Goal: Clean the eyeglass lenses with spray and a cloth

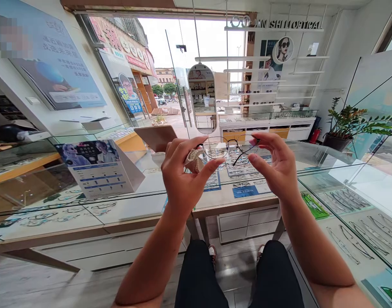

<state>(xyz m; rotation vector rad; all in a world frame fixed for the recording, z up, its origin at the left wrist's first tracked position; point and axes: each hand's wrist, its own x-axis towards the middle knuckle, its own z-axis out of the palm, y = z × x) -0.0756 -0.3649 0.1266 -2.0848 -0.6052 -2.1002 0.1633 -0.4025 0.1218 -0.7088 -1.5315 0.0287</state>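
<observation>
A pair of thin, dark-rimmed round eyeglasses [232,140] is held up in front of me, above the glass display counter. At the left rim, my left hand [184,173] grips the frame between thumb and fingers. A crumpled light beige cloth [195,161] is tucked in that same hand, partly hidden by the fingers. My right hand [275,164] is curled at the other end of the frame, its index fingertip at the outer edge of the right rim. One dark temple arm slants down behind the right lens.
The glass-topped counter [151,184] shows rows of eyeglasses inside. A desk calendar [96,171] stands at left, with a brown tilted panel [157,137] behind. An oval mirror [202,98] rises beyond. More frames [346,200] lie in the right case; a potted plant [346,122] stands behind it.
</observation>
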